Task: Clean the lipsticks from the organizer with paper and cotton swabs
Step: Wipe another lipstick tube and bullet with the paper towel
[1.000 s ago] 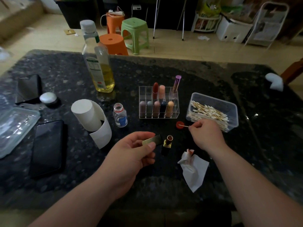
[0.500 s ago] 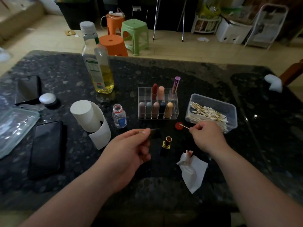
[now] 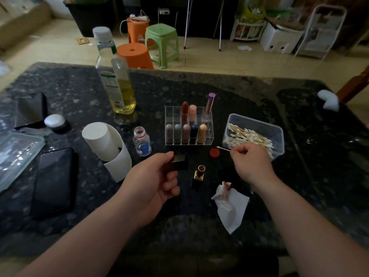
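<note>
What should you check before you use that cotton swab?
1. Is the swab held firmly? The right hand pinches it: ok.
2. Is the cap held? The left hand grips it: ok.
3. Is the open lipstick safe? It stands upright between the hands: ok.
4. Is the bottle open? Yes, its red lid lies by the swab tip: ok.
5. Is the swab tip wet? Cannot tell.
6. Is the tissue clean? One end has a red stain: not ok.
</note>
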{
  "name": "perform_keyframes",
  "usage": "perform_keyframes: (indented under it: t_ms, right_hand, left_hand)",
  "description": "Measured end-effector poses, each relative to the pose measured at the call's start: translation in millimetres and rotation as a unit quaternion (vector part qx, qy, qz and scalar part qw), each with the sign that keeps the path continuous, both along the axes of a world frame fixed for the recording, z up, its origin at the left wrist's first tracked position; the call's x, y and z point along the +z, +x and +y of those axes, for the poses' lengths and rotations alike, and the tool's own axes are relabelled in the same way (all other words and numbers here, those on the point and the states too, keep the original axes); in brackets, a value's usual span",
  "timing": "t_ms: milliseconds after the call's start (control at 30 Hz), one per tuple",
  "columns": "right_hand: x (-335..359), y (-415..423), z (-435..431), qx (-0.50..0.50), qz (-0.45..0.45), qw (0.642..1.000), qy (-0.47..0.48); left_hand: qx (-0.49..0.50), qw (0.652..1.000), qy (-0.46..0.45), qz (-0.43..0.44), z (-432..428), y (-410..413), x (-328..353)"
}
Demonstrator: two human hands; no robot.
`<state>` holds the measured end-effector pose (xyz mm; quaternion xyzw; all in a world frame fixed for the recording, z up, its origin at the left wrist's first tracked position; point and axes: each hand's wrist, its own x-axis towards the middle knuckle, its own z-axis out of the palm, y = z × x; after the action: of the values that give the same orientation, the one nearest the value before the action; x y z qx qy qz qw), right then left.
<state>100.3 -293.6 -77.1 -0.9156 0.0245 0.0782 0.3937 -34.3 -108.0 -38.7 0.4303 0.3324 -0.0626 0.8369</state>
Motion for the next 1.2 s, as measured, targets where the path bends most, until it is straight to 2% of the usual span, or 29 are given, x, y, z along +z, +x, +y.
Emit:
perform_keyframes:
  t_ms: [200, 300, 400, 567, 733, 967, 1200]
  right_hand:
    - [27, -12, 3, 0.027, -0.015, 0.998, 0.057]
    - [58, -38, 2, 0.114, -0.043, 0.984, 0.134]
    - [85, -68, -4, 0.200, -0.074, 0.959, 0.188]
    - [88, -82, -12, 0.271, -0.073, 0.946, 0.161]
    - [81, -78, -11, 0.270, -0.086, 0.948, 0.143]
    - [75, -79, -10, 0.283, -0.091, 0.943, 0.146]
    - [73, -81, -8, 0.310, -0.108, 0.940, 0.096]
  left_hand:
    - [0.002, 0.997, -0.074, -0.008, 2, -3, 5]
    - [0.009, 0.995, -0.096, -0.027, 5, -1, 8]
    - [0.013, 0.996, -0.080, -0.048, 7, -1, 10]
    - [0.022, 0.997, -0.020, -0.076, 8, -6, 15]
    - [0.004, 0.996, 0.023, -0.081, 7, -7, 14]
    - [-0.028, 0.995, 0.032, -0.089, 1, -8, 14]
    - [-0.035, 0.994, 0.047, -0.094, 4, -11, 15]
